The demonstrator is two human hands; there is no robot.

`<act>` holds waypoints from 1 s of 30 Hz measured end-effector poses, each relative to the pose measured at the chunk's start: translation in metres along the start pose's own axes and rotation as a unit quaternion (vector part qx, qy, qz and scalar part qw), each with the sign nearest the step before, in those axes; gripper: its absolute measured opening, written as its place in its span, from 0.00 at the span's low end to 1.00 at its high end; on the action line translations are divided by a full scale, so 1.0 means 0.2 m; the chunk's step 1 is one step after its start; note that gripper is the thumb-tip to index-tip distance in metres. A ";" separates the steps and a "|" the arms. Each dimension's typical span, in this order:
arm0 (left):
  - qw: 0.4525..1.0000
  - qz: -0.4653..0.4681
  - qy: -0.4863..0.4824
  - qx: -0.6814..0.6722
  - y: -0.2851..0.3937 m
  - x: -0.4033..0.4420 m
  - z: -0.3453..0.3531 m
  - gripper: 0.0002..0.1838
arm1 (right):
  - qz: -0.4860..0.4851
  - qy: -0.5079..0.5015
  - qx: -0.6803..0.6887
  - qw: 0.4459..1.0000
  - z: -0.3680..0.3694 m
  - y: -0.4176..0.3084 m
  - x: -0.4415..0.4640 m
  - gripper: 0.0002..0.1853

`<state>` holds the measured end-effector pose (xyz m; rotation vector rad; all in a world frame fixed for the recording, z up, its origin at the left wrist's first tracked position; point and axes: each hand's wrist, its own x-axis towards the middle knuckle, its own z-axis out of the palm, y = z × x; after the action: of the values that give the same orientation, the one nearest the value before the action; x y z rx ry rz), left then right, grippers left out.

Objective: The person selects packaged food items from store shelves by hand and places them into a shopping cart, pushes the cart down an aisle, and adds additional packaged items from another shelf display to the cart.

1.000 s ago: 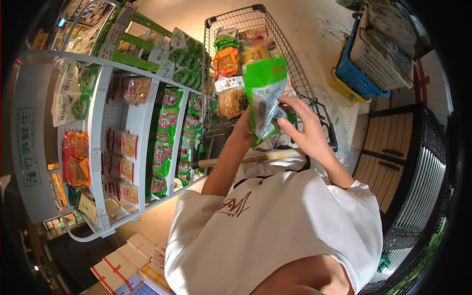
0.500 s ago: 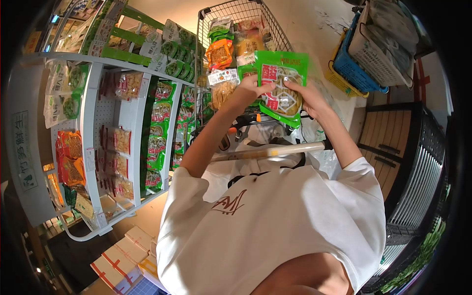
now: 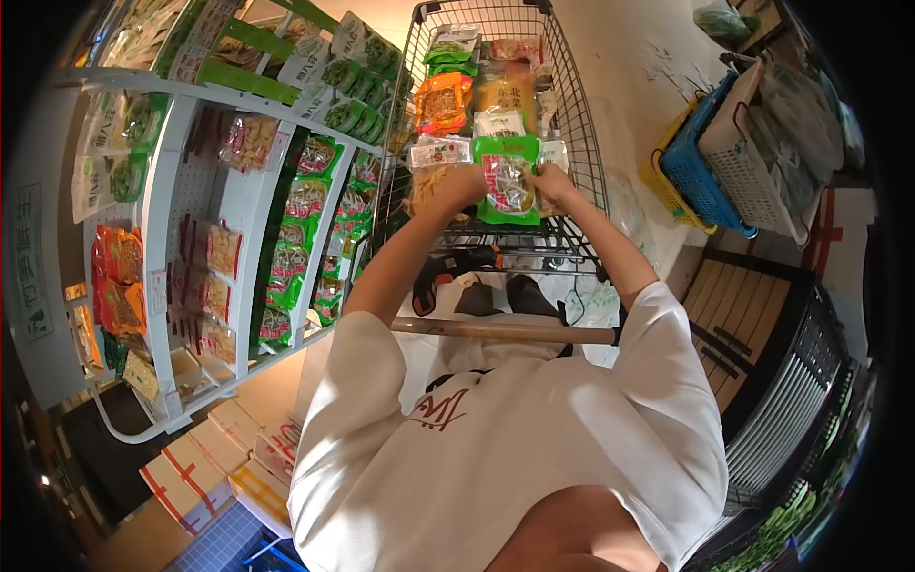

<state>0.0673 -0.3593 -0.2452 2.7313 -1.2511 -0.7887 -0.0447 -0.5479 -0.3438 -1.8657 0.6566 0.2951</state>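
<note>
A green food packet (image 3: pixel 507 214) with red lettering and a clear window lies low over the near end of the wire shopping cart (image 3: pixel 599 181). My left hand (image 3: pixel 464 185) is closed at its left edge, the fingers partly hidden behind the wrist. On the opposite edge, my right hand (image 3: pixel 552 184) pinches the packet's side. Next to my left hand sits a pale yellow food packet (image 3: pixel 429 181) with a white label. Beyond lie an orange packet (image 3: pixel 442 103), a yellow packet (image 3: pixel 508 91) and several others in the cart.
The cart's handle bar (image 3: pixel 505 332) crosses in front of my body. At left stands a white shelf rack (image 3: pixel 162 286) with hanging food packets. Stacked baskets (image 3: pixel 701 153) are on the right, above a dark slatted cabinet (image 3: pixel 748 296). Cardboard boxes (image 3: pixel 205 458) sit at lower left.
The green packet has been lowered from above the cart's near end into it, with both hands still at its sides. My view has shifted, showing more of the cart.
</note>
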 end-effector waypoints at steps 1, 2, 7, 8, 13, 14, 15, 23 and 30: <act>0.999 0.024 0.011 -0.030 0.09 -0.12 -0.15 0.17 | -0.014 -0.010 -0.041 0.999 -0.03 0.01 0.01 0.11; 0.999 0.025 0.001 -0.042 0.09 -0.11 -0.17 0.18 | -0.026 -0.022 -0.082 0.996 -0.06 0.04 0.00 0.10; 0.982 0.040 -0.046 -0.181 0.10 -0.20 -0.28 0.20 | -0.012 -0.137 0.136 0.981 -0.21 0.00 -0.17 0.07; 0.980 0.038 0.002 -0.197 0.11 -0.24 -0.29 0.20 | -0.011 -0.142 0.132 0.981 -0.22 -0.02 -0.21 0.07; 0.973 0.070 0.058 -0.214 0.20 -0.56 -0.38 0.20 | -0.004 -0.176 0.160 0.971 -0.20 -0.16 -0.38 0.11; 0.968 0.072 0.069 -0.229 0.20 -0.64 -0.41 0.19 | -0.012 -0.179 0.174 0.968 -0.19 -0.23 -0.43 0.12; 0.964 0.077 0.079 -0.242 0.20 -0.70 -0.44 0.18 | -0.019 -0.179 0.189 0.965 -0.18 -0.32 -0.47 0.12; 0.926 0.007 0.223 -0.303 -0.20 -1.22 -0.60 0.14 | -0.217 -0.059 0.141 0.964 0.09 -0.97 -0.61 0.13; 0.813 -0.114 0.349 -0.453 -0.89 -1.45 -0.28 0.19 | -0.210 -0.099 0.070 0.970 0.67 -1.42 -0.61 0.20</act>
<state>0.0596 -0.0403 -0.1129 2.0122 -0.2533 -0.2008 0.0318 -0.3142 -0.1138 -1.7614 0.1339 0.1492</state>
